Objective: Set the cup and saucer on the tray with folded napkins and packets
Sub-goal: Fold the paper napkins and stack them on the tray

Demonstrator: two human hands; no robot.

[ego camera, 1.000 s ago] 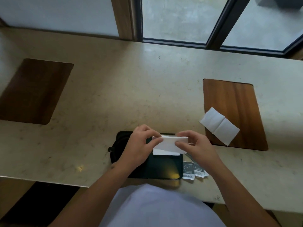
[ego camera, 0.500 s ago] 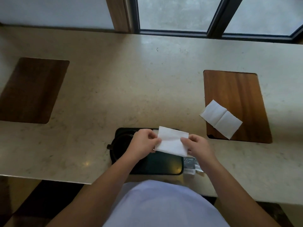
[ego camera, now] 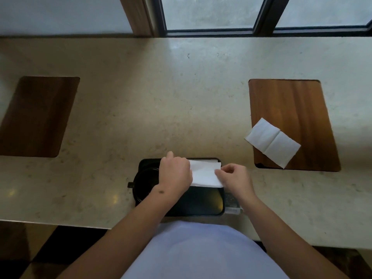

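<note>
A black tray (ego camera: 201, 204) lies at the near edge of the stone counter. A black cup on its saucer (ego camera: 144, 184) fills the tray's left part, with a small handle sticking out left. A white folded napkin (ego camera: 204, 174) lies on the tray's far right part. My left hand (ego camera: 175, 174) presses flat on the napkin's left side. My right hand (ego camera: 234, 179) pinches its right edge. Small printed packets (ego camera: 231, 202) lie on the counter just right of the tray, partly hidden under my right wrist.
A second white napkin (ego camera: 272, 142), unfolded once, lies across the corner of a wooden inlay (ego camera: 291, 109) at the right. Another wooden inlay (ego camera: 38, 115) sits at the left. A window frame (ego camera: 261, 31) runs along the counter's far edge.
The napkin was held up between both hands and folded; now it lies down on the tray. My left hand has flattened onto it.
</note>
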